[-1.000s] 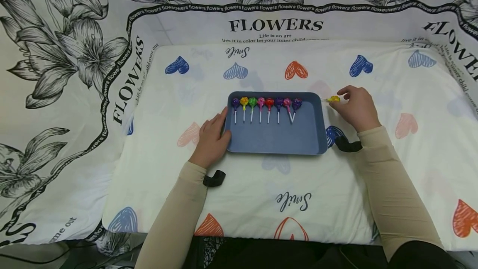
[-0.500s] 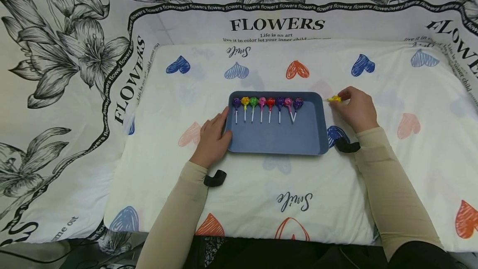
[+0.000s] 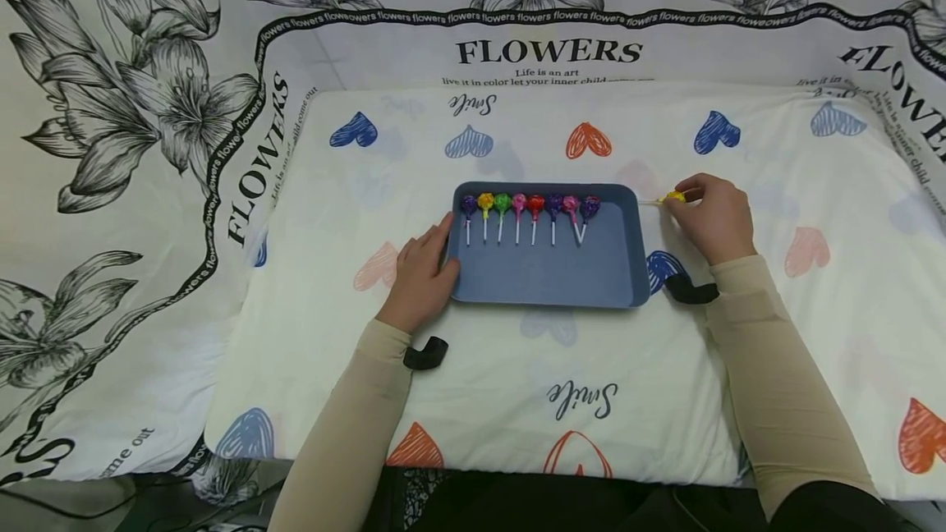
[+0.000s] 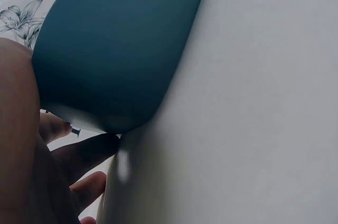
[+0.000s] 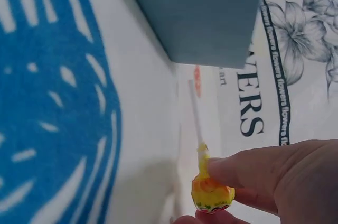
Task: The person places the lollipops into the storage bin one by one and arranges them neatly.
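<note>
My right hand [image 3: 713,220] pinches a yellow-wrapped lollipop [image 5: 213,192] just right of the tray. Its white stick points left toward the tray's upper right corner. My left hand [image 3: 421,273] rests against the left edge of the blue-grey tray [image 3: 547,277], fingers extended along it; in the left wrist view the tray's side [image 4: 116,65] hides part of that hand. Several lollipops lie in a row along the tray's far side, sticks toward me. Among them are a yellow one [image 3: 484,201], a green one [image 3: 502,203] and a red one [image 3: 534,204]. The two rightmost sticks touch or cross.
A white cloth printed with hearts [image 3: 473,384] lies under the tray. Beneath it spreads a larger flower-printed cloth [image 3: 369,48]. The cloth's near edge runs just in front of the person's body, between both forearms.
My right hand has shifted slightly right, away from the tray, with the yellow lollipop still pinched. The left hand, the tray and the row of lollipops show no real movement.
</note>
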`<state>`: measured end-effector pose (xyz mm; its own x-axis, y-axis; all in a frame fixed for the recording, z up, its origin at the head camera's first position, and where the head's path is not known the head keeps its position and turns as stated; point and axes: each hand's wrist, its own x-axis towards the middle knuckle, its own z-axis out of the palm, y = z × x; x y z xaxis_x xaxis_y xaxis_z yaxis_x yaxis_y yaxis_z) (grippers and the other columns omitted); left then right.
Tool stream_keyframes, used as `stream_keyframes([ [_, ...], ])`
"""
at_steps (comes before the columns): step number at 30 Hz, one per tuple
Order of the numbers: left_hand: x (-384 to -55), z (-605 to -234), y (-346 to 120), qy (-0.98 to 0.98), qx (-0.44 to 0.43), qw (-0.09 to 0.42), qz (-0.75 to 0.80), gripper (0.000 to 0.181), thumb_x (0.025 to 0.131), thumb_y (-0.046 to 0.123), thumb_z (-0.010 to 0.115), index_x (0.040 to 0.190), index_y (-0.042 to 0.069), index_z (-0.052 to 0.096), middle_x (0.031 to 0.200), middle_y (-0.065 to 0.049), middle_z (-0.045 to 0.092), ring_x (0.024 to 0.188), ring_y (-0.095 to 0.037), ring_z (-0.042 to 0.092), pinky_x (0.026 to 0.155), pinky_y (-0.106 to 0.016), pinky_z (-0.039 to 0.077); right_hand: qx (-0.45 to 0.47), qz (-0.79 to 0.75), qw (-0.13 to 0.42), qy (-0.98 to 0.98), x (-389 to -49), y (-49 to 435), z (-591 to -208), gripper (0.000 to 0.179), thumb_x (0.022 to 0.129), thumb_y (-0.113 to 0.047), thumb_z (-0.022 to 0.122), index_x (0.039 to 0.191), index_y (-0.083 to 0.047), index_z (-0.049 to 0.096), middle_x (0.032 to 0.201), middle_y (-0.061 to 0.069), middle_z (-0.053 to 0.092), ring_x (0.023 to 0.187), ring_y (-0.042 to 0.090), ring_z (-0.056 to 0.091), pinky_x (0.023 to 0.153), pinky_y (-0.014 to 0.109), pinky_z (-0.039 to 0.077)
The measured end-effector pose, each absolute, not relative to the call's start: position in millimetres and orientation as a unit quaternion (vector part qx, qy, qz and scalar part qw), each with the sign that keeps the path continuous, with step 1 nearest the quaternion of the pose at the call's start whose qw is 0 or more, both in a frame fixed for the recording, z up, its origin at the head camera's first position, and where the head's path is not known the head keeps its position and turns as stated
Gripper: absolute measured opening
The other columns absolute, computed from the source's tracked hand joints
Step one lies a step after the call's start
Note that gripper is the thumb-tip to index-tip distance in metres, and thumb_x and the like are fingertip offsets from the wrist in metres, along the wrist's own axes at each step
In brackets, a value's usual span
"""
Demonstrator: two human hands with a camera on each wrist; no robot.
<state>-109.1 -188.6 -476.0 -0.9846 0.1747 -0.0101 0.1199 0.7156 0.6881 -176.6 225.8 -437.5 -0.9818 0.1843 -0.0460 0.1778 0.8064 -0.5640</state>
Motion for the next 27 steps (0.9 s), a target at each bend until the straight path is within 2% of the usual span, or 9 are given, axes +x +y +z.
stream_keyframes([
  [7, -109.1, -475.9, -189.6, 0.926, 0.077, 0.039, 0.369, 0.067, 0.097, 0.025, 0.044, 0.157, 0.033, 0.016, 0.158, 0.002, 0.031, 0.147, -0.021, 0.023, 0.12, -0.041, 0.004, -0.102, 0.315, 0.029, -0.943, -174.0, 225.0, -427.9, 0.042, 0.094, -0.03, 0.055, 0.121, 0.0, 0.066, 0.118, 0.024, 0.062, 0.105, 0.037, 0.058, 0.081, 0.048, 0.049],
  [15, -108.4, -473.6, -190.0, 0.925, 0.074, 0.042, 0.37, 0.067, 0.097, 0.024, 0.045, 0.157, 0.033, 0.017, 0.158, 0.002, 0.031, 0.147, -0.021, 0.023, 0.12, -0.041, 0.004, -0.098, 0.313, 0.05, -0.943, -172.3, 220.6, -416.0, 0.044, 0.094, -0.029, 0.051, 0.126, -0.003, 0.066, 0.119, 0.022, 0.058, 0.102, 0.034, 0.056, 0.066, 0.029, 0.046],
  [20, -108.6, -473.3, -190.1, 0.925, 0.076, 0.044, 0.371, 0.067, 0.097, 0.024, 0.044, 0.157, 0.032, 0.017, 0.158, 0.002, 0.031, 0.147, -0.021, 0.023, 0.121, -0.041, 0.004, -0.09, 0.324, 0.067, -0.939, -171.1, 216.1, -408.3, 0.046, 0.092, -0.03, 0.053, 0.128, -0.002, 0.063, 0.116, 0.02, 0.062, 0.099, 0.03, 0.059, 0.059, 0.021, 0.044],
  [27, -109.2, -472.2, -188.9, 0.924, 0.08, 0.045, 0.371, 0.067, 0.097, 0.025, 0.044, 0.157, 0.032, 0.016, 0.159, 0.003, 0.03, 0.147, -0.021, 0.022, 0.12, -0.041, 0.004, -0.089, 0.326, 0.07, -0.939, -167.3, 210.9, -402.2, 0.043, 0.091, -0.036, 0.057, 0.115, -0.003, 0.068, 0.107, 0.016, 0.068, 0.087, 0.024, 0.061, 0.057, 0.023, 0.046],
])
